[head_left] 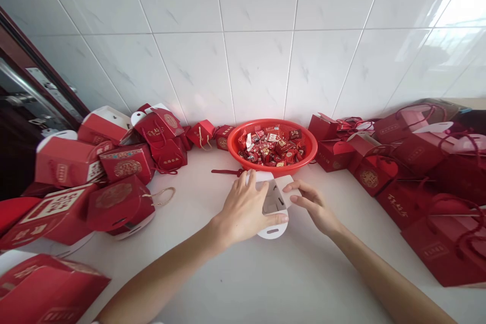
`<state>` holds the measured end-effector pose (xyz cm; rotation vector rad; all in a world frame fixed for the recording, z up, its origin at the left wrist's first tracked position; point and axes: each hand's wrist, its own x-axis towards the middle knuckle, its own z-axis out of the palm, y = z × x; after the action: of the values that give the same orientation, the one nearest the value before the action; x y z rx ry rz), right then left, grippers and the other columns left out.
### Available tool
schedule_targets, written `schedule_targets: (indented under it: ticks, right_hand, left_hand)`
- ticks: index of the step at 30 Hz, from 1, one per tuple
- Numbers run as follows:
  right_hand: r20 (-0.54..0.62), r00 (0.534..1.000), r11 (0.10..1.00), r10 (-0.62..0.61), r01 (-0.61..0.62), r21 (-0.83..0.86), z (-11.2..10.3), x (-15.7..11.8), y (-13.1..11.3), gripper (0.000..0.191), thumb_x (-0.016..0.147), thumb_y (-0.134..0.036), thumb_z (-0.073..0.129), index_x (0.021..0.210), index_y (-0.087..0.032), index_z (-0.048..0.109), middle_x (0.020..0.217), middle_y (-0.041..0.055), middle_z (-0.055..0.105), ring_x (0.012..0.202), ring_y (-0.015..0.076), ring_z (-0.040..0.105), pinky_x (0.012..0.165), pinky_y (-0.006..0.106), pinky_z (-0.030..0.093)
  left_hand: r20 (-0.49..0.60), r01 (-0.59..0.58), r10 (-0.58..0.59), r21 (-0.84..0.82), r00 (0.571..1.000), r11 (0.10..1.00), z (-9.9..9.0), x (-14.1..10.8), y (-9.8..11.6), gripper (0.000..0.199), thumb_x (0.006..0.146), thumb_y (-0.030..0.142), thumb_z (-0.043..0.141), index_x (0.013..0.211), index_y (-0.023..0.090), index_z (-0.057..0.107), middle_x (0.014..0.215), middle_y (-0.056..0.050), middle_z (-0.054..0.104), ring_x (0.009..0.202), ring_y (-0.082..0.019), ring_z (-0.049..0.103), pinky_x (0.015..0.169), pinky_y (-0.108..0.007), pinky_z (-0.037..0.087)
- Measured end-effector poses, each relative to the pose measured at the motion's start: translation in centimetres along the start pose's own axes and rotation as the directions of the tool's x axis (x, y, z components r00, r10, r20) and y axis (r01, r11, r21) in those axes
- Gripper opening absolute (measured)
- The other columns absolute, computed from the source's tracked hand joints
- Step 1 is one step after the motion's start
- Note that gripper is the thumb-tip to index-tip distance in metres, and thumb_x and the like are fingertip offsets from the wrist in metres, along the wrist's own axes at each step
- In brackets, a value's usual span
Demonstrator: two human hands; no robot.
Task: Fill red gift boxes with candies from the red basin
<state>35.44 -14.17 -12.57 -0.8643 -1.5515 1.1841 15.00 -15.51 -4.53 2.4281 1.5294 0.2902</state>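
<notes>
A small gift box point(274, 233) stands on the white table with its top flaps folded out, showing a pale inside. My left hand point(243, 207) is wrapped over its left side, thumb along the near flap and fingers at the far edge. From the right, my right hand point(317, 207) pinches the box's right flap between thumb and fingers. Just beyond the box is a red plastic basket point(310, 158) of wrapped candies point(275, 147). A dark red ribbon point(224, 171) lies by my left fingertips. The box's outer walls are mostly hidden by my hands.
Red gift boxes point(127, 164) are heaped on the left, some with cord handles. More red boxes point(374, 174) line the right side. White wall tiles point(258, 71) rise behind the table point(266, 283). A dark door frame point(45, 76) with metal fittings is at far left.
</notes>
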Motion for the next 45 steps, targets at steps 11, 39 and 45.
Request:
schedule_targets:
  ticks: [11,39,45]
  right_hand:
    - [-0.179,0.953,0.956,-0.243,0.204,-0.212,-2.3,4.8,-4.0,0.018,0.085,-0.038,0.067,0.088,-0.021,0.072,0.095,0.0065,0.073,0.094,0.0237,0.068,0.085,0.037,0.054]
    - [-0.607,0.794,0.990,0.031,0.057,0.125,-5.6,16.5,0.3,0.021,0.060,-0.028,0.069,0.079,-0.020,0.068,0.069,0.0019,0.068,0.067,0.0181,0.064,0.061,0.029,0.050]
    - [-0.628,0.778,0.988,0.037,0.064,0.139,-5.9,16.9,0.8,0.022,0.060,-0.025,0.069,0.081,-0.019,0.067,0.072,0.0014,0.068,0.067,0.0168,0.062,0.062,0.029,0.049]
  left_hand:
    - [-0.147,-0.187,0.177,-0.058,0.973,0.981,-1.1,-0.3,-0.3,0.031,0.096,0.043,0.051,0.108,0.022,0.070,0.121,-0.010,0.064,0.118,-0.028,0.056,0.098,-0.042,0.049]
    - [0.257,-0.252,0.238,0.023,0.937,0.967,0.6,26.4,-6.1,0.047,0.070,0.038,0.079,0.113,0.020,0.071,0.126,-0.010,0.068,0.115,-0.031,0.063,0.093,-0.034,0.048]
    - [0.114,-0.184,0.206,-0.177,0.972,0.967,1.0,26.0,-6.8,0.030,0.067,0.016,0.075,0.097,0.018,0.072,0.102,-0.006,0.073,0.098,-0.025,0.067,0.086,-0.031,0.050]
